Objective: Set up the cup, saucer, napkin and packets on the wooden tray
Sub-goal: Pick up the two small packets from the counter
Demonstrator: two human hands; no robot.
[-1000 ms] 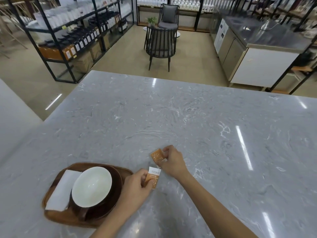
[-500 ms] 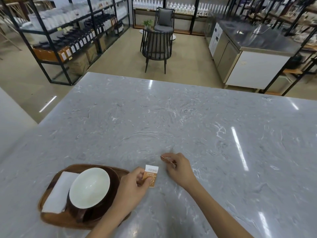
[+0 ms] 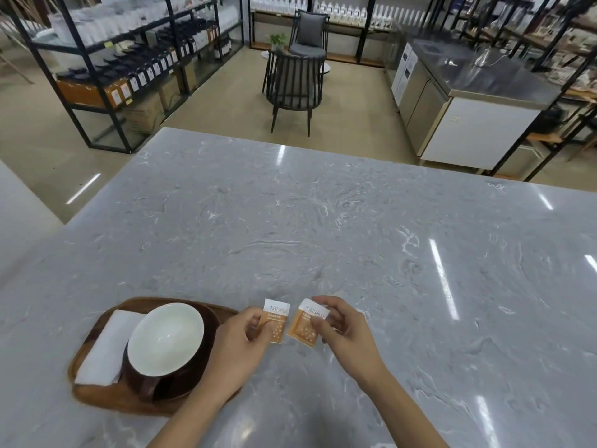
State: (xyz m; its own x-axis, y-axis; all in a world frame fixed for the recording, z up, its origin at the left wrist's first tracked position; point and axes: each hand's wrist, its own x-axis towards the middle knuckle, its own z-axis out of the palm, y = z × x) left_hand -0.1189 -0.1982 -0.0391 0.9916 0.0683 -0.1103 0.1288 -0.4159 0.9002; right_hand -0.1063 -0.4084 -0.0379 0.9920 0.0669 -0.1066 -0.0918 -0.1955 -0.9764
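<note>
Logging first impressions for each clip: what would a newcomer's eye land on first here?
Probably the two orange-and-white packets held side by side just above the grey marble counter, one packet pinched in the left hand, the other packet in the right hand. Next, the wooden tray at lower left, carrying a white-lined cup on a dark saucer beside a folded white napkin.
</note>
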